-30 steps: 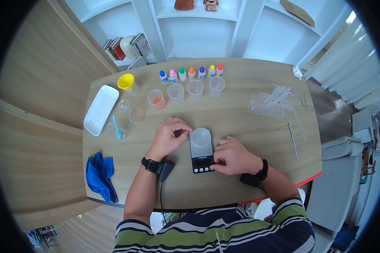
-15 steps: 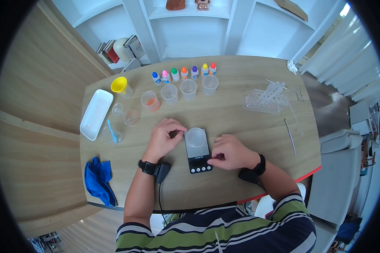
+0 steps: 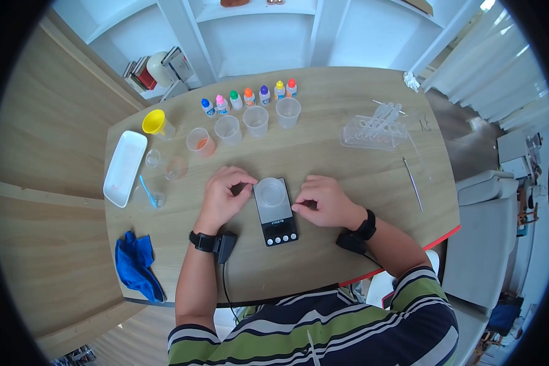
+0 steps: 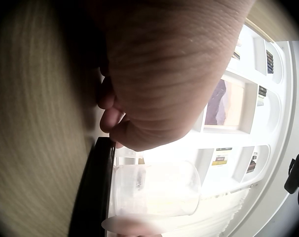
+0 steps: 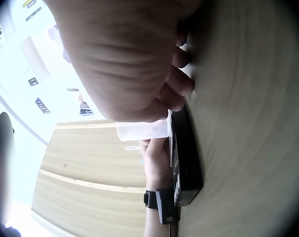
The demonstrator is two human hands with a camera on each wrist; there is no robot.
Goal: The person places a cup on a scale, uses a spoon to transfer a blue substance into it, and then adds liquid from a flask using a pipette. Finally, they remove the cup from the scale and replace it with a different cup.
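A slim black digital scale (image 3: pixel 276 213) lies on the table, a clear plastic cup (image 3: pixel 271 192) standing on its plate. My left hand (image 3: pixel 222 196), fingers bent, has its index finger and thumb tips at the scale's upper left edge. On the other side my right hand (image 3: pixel 326 202) is loosely curled, its thumb tip right beside the scale's right edge. The left wrist view shows the left fingertips low at the end of the scale (image 4: pixel 92 185). In the right wrist view the right fingers (image 5: pixel 176 89) are bent down by the scale's corner, partly covering the cup (image 5: pixel 139 131).
Dropper bottles (image 3: pixel 235 99) line the back, with clear cups (image 3: pixel 256 121) before them, one holding orange liquid (image 3: pixel 202 144). At left are a yellow-topped cup (image 3: pixel 155 122), a white tray (image 3: pixel 125 169) and a blue cloth (image 3: pixel 137 262). A clear rack (image 3: pixel 372 133) and metal rod (image 3: pixel 412 185) lie right.
My right hand has moved from beside the scale's buttons up along its right edge. The left hand has stayed at the upper left edge. The head view has shifted.
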